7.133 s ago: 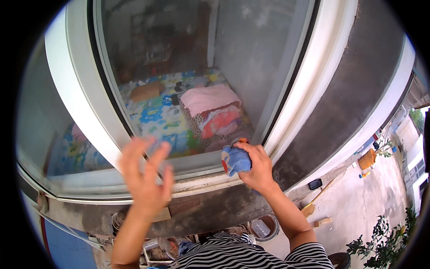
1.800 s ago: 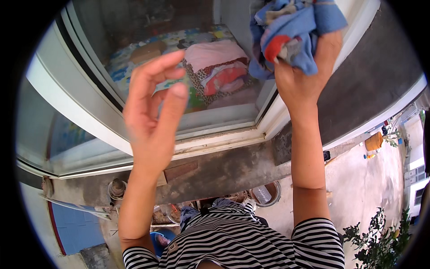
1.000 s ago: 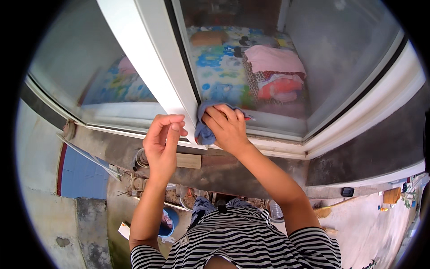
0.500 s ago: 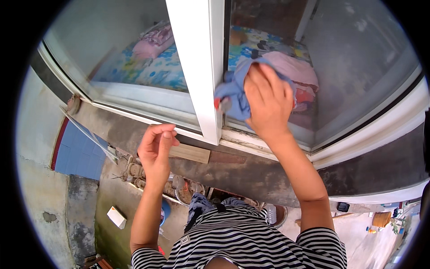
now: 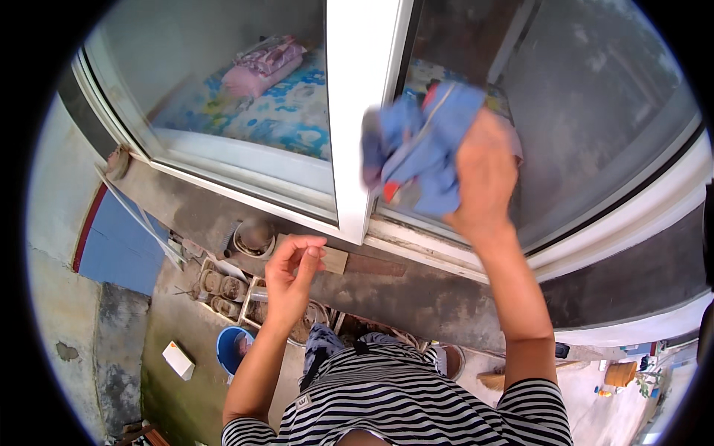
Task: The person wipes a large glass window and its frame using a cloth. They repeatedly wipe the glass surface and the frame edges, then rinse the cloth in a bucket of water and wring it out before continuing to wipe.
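cloth [image 5: 428,149], blue with red patches, bunched in my right hand [image 5: 485,175], up before the window, its near edge overlapping the white post [image 5: 364,89] and the rest in front of the right-hand pane [image 5: 595,111]. grip: right fingers closed on one side of the cloth, most of it spilling out leftward, loose and uneven. hand and cloth both blurred; cannot tell whether the cloth touches the glass or sits just off it. left hand [image 5: 292,267] low, over the ledge [image 5: 439,282], fingers loosely curled, thumb close to the forefinger, nothing seen between them; cannot tell whether they meet. near it: a round pot [image 5: 253,236] and a strip of wood [image 5: 336,260]. on handling, my judgement: gather the loose part under the palm first, so a flat pad meets the surface rather than a flapping corner. press evenly with the whole hand on the pane; use a fingertip edge where the glass joins the post, as a thick bunch would likely skip that corner. the lower track [image 5: 416,239] looks stained, so better a separate fold for it, lest grime carry back to the glass. left hand best held clear of the pot.
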### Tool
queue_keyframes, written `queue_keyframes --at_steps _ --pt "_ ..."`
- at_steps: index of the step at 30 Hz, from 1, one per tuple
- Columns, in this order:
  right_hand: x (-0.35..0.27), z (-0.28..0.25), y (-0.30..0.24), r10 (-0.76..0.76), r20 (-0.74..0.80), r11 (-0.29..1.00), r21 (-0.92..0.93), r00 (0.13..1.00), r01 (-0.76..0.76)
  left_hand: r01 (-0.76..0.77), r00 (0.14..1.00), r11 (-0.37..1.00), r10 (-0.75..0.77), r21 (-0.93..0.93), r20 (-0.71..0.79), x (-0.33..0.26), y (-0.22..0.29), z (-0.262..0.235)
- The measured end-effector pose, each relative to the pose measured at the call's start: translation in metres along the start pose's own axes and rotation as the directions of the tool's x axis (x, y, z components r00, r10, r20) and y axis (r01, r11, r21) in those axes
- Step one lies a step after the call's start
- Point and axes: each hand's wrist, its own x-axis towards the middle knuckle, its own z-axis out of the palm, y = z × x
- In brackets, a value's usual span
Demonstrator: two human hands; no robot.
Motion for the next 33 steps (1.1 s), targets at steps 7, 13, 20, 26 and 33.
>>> queue_keyframes --at_steps 7,13,20,26,33 --pt "-0.016 0.044 -0.017 0.102 -0.077 0.980 -0.165 0.992 -0.113 0.004 0.998 1.000 -0.003 -0.021 0.068 0.003 0.001 0.020" --pt "-0.153 0.076 -0.061 0.233 0.167 0.971 -0.084 0.958 -0.222 0.069 0.998 0.998 -0.068 -0.015 0.016 -0.007 -0.014 0.013" --pt "-0.197 0.068 -0.096 0.279 0.541 0.960 -0.126 0.793 -0.252 0.073 0.990 0.997 -0.069 -0.021 0.125 -0.004 -0.016 0.034" --pt "-0.162 0.063 -0.088 0.329 0.637 0.916 -0.037 0.697 -0.398 0.017 0.986 1.000 -0.012 -0.025 0.164 0.000 -0.021 0.037" --pt "-0.182 0.048 -0.092 0.393 0.751 0.915 -0.265 0.531 -0.303 0.030 0.966 0.993 0.000 -0.112 0.259 0.010 -0.016 0.085"
